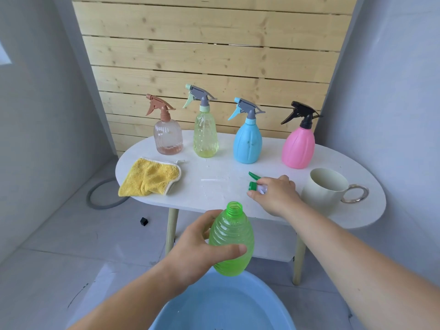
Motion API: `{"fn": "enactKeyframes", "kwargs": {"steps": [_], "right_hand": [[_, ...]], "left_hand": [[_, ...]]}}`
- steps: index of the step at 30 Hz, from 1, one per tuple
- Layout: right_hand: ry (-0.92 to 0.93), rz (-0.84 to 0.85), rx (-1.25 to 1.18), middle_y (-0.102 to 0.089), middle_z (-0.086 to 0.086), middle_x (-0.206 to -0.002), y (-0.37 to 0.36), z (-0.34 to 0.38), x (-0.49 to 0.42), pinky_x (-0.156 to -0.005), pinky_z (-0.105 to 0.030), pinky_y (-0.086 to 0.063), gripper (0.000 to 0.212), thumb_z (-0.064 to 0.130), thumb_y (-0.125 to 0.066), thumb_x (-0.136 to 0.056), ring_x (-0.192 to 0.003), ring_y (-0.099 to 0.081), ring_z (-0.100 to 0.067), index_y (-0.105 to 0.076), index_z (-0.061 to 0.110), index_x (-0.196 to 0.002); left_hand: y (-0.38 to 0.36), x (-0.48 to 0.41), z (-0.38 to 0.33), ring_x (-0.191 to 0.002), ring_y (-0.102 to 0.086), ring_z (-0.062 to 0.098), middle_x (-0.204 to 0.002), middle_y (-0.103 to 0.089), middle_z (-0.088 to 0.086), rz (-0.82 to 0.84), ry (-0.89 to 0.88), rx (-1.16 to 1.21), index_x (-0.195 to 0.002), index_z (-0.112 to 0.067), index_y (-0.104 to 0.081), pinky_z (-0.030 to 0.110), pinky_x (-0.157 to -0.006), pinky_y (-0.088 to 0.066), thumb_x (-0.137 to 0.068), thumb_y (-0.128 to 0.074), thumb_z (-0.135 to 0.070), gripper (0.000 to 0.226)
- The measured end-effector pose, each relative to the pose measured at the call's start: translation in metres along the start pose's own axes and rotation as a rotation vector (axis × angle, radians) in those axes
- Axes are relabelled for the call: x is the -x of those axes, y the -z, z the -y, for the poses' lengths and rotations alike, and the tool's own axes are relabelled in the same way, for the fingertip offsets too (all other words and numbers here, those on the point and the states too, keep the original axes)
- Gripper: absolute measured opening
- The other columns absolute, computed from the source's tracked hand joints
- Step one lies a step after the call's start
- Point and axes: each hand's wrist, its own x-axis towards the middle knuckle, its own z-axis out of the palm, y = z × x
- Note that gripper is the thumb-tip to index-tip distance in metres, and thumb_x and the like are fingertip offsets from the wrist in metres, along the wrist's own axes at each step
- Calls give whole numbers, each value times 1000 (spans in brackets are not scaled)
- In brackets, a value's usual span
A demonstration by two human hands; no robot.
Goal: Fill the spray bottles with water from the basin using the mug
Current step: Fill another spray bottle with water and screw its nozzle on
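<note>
Bottle under work: the green bottle (232, 239), uncapped, neck open and upright. The left hand (190, 246) grasps it around the belly, thumb across the front and fingers (209, 216) wrapped behind. It is held off the table (214, 186), directly above the near rim of the blue basin (171, 308). Judgement: this position lets any spill during pouring fall back into the basin rather than onto the table.

The right hand (276, 194) rests on the table with its fingers curled over the green spray head (254, 182), which lies on its side apart from its bottle. It sits just beside the mug (323, 189), so the hand is well placed to go to the mug afterwards.

The mug stands upright near the right end of the table, handle turned outward. No water is visible in it.

Four capped spray bottles stand in a row at the back of the table: brown bottle (167, 136), yellow bottle (206, 134), blue bottle (247, 141), pink bottle (298, 147). The brown and yellow ones show only a little liquid at the bottom; the levels in the blue and pink ones cannot be read.

A yellow cloth (150, 177) lies crumpled at the left end, presumably for drips.

Assessment: filling has not begun on the green bottle; scooping with the mug is the step due.
</note>
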Motion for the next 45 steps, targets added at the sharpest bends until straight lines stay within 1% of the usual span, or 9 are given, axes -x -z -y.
{"fn": "enactKeyframes", "kwargs": {"steps": [7,10,14,18,20,26,35,39,45], "right_hand": [[0,-43,-19,-49,-11,-126,3,-4,-1,-96,-38,-44,41,55,-61,-87,-118,-47,-34,-60,35,-121],[66,-93,-184,-53,-10,-124,16,0,6,-72,-27,-43,34,48,-66,-86,-91,-59,-22,-63,31,-114],[235,-188,-303,-54,-7,-113,50,11,24,-52,-14,-34,25,36,-71,-87,-70,-53,-13,-64,28,-109],[440,-269,-246,-50,0,-106,85,14,44,-65,-20,-43,18,31,-73,-85,-78,-57,-10,-63,28,-100],[459,-251,-251,-49,6,-112,98,12,52,-80,-31,-49,20,31,-73,-85,-93,-60,-19,-62,32,-102],[464,-256,-234,-49,13,-116,121,0,64,-87,-31,-47,28,26,-77,-80,-96,-57,-12,-65,33,-104],[487,-314,-143,-43,14,-124,133,0,75,-74,-10,-34,28,19,-76,-80,-91,-50,8,-66,31,-103],[489,-326,-121,-42,14,-125,134,5,76,-72,-1,-33,28,19,-77,-81,-93,-52,3,-67,30,-105],[600,-274,-259,-48,15,-110,125,35,82,-76,2,-37,36,7,-76,-79,-86,-55,11,-65,32,-102]], "left_hand": [[6,2,2,-109,-72,15,-112,-77,-7,-21,9,-2,-115,-42,-71,39,-93,-62,-62,-91,-28,58],[8,3,1,-107,-73,15,-112,-77,-6,-25,9,10,-121,-36,-69,33,-84,-62,-63,-90,-27,63],[11,4,-2,-105,-74,18,-111,-78,-2,-31,5,30,-122,-33,-68,29,-80,-61,-64,-90,-24,63],[15,6,-4,-108,-74,23,-113,-77,1,-43,5,38,-124,-30,-68,39,-88,-62,-63,-92,-25,66],[16,7,-5,-108,-73,23,-114,-77,1,-51,-2,35,-124,-30,-68,42,-90,-62,-61,-93,-27,68],[17,6,-11,-109,-74,23,-112,-78,-1,-92,-35,24,-123,-32,-68,42,-91,-62,-54,-94,-36,74],[15,0,-14,-104,-73,13,-107,-78,-7,-151,-59,-43,-123,-35,-67,32,-87,-63,-57,-93,-33,71],[13,-3,-14,-99,-70,2,-104,-77,-15,-173,-75,-93,-119,-41,-66,20,-78,-59,-57,-92,-37,67],[6,-12,-18,-102,-66,-2,-105,-73,-20,-195,-111,-189,-119,-45,-65,27,-89,-58,-56,-91,-45,68]]}}
